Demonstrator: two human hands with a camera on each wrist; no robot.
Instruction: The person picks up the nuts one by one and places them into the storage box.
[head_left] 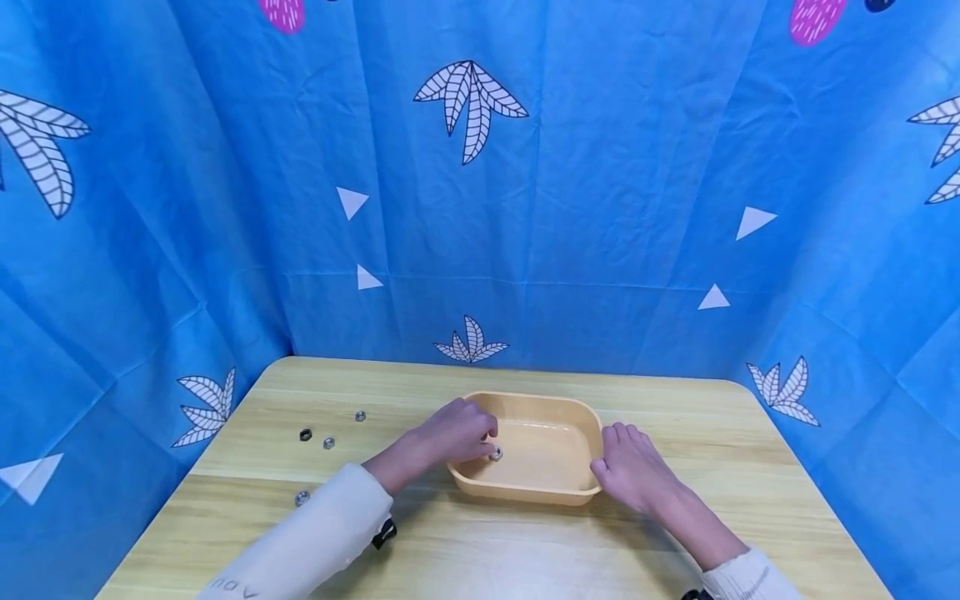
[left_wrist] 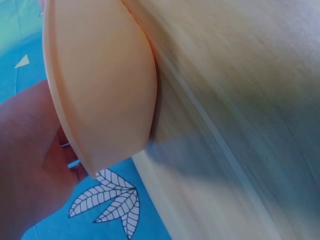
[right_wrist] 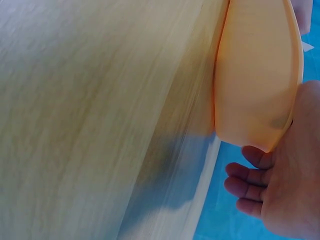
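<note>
An orange-tan plastic tub (head_left: 525, 496) stands on the table. My left hand (head_left: 461, 432) reaches over its left rim, with finger and thumb apart inside. A small metal nut (head_left: 496, 453) is at the thumb tip; whether it touches the tub's floor is unclear. In the left wrist view, the tub's wall (left_wrist: 105, 85) hides the fingertips of the left hand (left_wrist: 30, 160). My right hand (head_left: 633, 467) grips the tub's right rim. From the right wrist, the curled fingers of that hand (right_wrist: 290, 185) show against the end of the tub (right_wrist: 257, 75).
Left of the tub, several loose nuts lie on the wooden table (head_left: 480, 558): a dark nut (head_left: 305, 434), silver nuts (head_left: 328, 442) near it, and a larger nut (head_left: 302, 497) close to the left sleeve. A blue patterned curtain (head_left: 585, 183) surrounds the table's back and sides.
</note>
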